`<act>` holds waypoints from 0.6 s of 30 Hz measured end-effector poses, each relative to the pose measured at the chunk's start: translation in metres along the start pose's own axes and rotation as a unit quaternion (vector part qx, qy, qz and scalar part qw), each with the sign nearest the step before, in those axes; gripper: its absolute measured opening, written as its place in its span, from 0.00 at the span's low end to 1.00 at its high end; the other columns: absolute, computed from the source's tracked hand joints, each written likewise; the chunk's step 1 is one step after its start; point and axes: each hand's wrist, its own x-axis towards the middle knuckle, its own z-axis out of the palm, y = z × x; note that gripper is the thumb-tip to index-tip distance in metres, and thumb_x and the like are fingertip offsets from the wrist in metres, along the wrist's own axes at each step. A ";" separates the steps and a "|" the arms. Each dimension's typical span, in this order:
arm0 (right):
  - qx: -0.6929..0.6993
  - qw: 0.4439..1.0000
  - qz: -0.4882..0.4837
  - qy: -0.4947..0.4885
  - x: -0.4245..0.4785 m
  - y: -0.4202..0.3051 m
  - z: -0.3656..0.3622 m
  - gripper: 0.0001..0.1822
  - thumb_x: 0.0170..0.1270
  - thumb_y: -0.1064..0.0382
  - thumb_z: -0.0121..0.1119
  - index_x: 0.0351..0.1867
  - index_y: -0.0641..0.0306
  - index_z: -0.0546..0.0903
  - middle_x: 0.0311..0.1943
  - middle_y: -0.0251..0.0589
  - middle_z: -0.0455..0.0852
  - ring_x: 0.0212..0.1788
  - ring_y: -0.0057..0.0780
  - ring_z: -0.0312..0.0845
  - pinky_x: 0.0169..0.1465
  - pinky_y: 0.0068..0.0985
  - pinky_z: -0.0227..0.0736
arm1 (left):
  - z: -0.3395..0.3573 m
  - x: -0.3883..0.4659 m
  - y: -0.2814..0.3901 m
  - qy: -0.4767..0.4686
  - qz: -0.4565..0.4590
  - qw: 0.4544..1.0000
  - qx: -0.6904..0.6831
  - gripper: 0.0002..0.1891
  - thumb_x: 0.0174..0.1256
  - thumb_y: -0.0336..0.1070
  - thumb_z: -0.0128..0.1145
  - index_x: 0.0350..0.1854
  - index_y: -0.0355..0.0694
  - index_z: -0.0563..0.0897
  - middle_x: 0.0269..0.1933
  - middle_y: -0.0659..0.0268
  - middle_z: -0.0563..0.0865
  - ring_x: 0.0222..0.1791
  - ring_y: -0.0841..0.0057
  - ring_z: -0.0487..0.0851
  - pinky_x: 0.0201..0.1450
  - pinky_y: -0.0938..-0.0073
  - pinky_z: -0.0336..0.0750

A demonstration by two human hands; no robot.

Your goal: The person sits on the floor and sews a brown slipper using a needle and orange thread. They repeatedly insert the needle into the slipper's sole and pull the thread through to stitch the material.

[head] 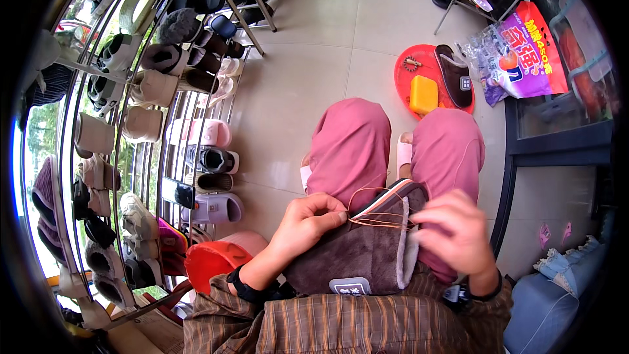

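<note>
A dark brown plush slipper [349, 255] with a grey lining edge and a striped sole lies on its side across my lap. Loops of orange-brown thread [381, 221] run from its upper near the sole across to its opening. My left hand [314, 221] pinches the thread between thumb and forefinger at the slipper's upper edge. Beside the opening, my right hand [454, 231] is blurred, its fingers curled close to the thread loops; whether it grips the thread is unclear. No needle can be made out.
Ahead on the tiled floor, a red plastic basin [403, 93] holds a matching slipper [452, 76] and a yellow block [423, 95]. Metal shoe racks [147, 157] full of footwear line the left. A red bucket [211, 265] stands by my left forearm. A purple-and-red plastic bag [533, 59] lies at right.
</note>
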 end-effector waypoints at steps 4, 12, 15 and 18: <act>-0.035 0.983 -0.173 -0.042 0.072 -0.057 0.042 0.11 0.54 0.62 0.68 0.34 0.62 0.79 0.30 0.38 0.76 0.40 0.37 0.72 0.47 0.33 0.69 | 0.000 -0.001 -0.004 0.005 -0.001 1.000 -0.022 0.07 0.62 0.33 0.63 0.36 0.34 0.85 0.31 0.71 0.85 0.34 0.85 0.78 0.40 0.80 0.73; 0.065 0.991 -0.098 -0.062 0.068 -0.036 0.029 0.05 0.58 0.67 0.63 0.29 0.63 0.79 0.29 0.39 0.79 0.36 0.37 0.75 0.44 0.31 0.68 | -0.004 0.002 -0.001 -0.011 -0.038 0.999 -0.015 0.05 0.63 0.32 0.63 0.36 0.35 0.84 0.31 0.74 0.83 0.34 0.88 0.76 0.40 0.83 0.71; 0.107 0.992 0.057 0.017 0.017 -0.005 -0.030 0.04 0.56 0.66 0.63 0.28 0.64 0.80 0.29 0.36 0.81 0.35 0.28 0.74 0.42 0.27 0.68 | -0.006 0.004 0.000 -0.007 -0.039 0.999 -0.011 0.05 0.63 0.32 0.63 0.35 0.35 0.84 0.31 0.74 0.83 0.33 0.88 0.75 0.40 0.83 0.70; 0.211 0.936 0.110 0.260 -0.066 0.035 -0.096 0.08 0.63 0.62 0.55 0.34 0.63 0.71 0.38 0.38 0.68 0.39 0.22 0.62 0.44 0.22 0.59 | -0.008 0.007 -0.001 -0.013 -0.041 0.999 -0.014 0.05 0.64 0.32 0.63 0.35 0.35 0.84 0.30 0.74 0.82 0.33 0.88 0.75 0.40 0.83 0.70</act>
